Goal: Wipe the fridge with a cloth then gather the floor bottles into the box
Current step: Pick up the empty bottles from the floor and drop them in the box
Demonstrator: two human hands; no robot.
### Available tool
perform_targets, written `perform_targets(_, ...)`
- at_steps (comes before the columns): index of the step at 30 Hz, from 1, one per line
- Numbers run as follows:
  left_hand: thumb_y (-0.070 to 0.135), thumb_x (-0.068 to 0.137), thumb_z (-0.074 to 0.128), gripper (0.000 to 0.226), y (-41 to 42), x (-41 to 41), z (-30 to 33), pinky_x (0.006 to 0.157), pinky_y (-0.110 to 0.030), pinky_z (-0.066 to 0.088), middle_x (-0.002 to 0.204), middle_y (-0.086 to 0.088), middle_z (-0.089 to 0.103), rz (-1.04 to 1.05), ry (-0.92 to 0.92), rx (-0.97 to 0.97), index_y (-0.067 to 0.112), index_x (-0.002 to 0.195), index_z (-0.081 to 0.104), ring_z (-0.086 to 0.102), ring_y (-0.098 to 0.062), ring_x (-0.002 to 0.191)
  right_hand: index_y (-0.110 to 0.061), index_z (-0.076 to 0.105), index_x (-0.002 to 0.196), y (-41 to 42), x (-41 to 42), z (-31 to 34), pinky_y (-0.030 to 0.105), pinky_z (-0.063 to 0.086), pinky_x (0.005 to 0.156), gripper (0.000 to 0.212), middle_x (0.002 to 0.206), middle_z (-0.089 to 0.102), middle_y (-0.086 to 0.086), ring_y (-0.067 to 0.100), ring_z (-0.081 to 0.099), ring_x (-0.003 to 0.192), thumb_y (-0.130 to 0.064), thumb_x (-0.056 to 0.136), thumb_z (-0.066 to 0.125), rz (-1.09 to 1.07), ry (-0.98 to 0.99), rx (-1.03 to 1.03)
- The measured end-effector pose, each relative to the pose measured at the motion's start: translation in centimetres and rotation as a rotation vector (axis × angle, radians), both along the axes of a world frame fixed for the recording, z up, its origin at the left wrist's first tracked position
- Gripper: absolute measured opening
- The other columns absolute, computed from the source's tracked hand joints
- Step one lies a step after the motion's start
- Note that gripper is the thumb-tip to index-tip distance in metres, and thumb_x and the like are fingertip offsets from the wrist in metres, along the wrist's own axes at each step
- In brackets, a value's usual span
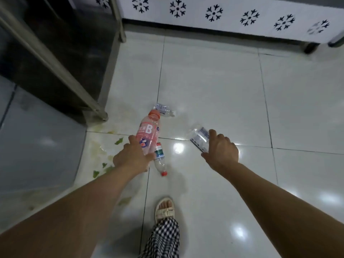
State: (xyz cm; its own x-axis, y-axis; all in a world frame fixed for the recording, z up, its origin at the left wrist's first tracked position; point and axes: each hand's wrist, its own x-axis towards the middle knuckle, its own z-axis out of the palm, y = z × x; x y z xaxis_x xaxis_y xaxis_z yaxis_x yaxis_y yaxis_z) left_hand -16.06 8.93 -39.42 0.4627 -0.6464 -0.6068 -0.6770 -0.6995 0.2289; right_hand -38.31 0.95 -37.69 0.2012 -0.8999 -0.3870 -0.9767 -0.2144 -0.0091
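Bottles of thin plastic lie across our glossy white tiles (pixel 214 86). Our left hand (pixel 133 158) curls round the pink bottle (pixel 149 132), a smooth cylinder with an orange ribbed cap. Just beside it on the floor rests a clear bottle (pixel 160 161) with a green label and red cap. Our right hand (pixel 221 148) grips a crumpled clear bottle (pixel 199 136). Another crushed one (pixel 164 109) lies farther off, near the steel leg (pixel 101 113). Green scraps (pixel 118 141) and stains mark the tiles at left.
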Motion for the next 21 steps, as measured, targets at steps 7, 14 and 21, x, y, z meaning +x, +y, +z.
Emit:
perform_targets(7,0.053,0.079,0.064,0.071,-7.5,0.1,-2.4,0.085,-0.041,0.049,0.117,-0.010,0.057,0.147,0.055,0.023,0.012,0.126,0.029,0.059,-0.030,0.103,-0.013,0.033,0.127,-10.8,2.0,-3.2,0.032,0.035,0.074,0.061,0.113,0.055,0.009,0.028,0.054,0.105,-0.039,0.083,0.066,0.078,-0.010,0.063)
perform_targets(14,0.058,0.081,0.058,0.074,-14.9,-1.6,-7.6,0.089,-0.045,0.050,0.118,-0.013,0.057,0.309,0.048,0.080,0.008,0.127,0.028,0.059,-0.032,0.104,-0.011,0.035,0.125,-22.6,4.7,-8.9,0.034,0.041,0.071,0.063,0.111,0.057,0.010,0.028,0.057,0.101,-0.045,0.083,0.067,0.245,-0.034,0.122)
perform_targets(21,0.054,0.083,0.059,0.075,-21.6,-2.9,-15.8,0.090,-0.047,0.050,0.123,-0.016,0.054,0.561,0.083,0.052,0.006,0.131,0.026,0.058,-0.034,0.107,-0.009,0.038,0.120,-30.5,6.2,-19.0,0.035,0.043,0.074,0.061,0.111,0.057,0.013,0.031,0.057,0.102,-0.046,0.082,0.067,0.330,-0.088,0.223)
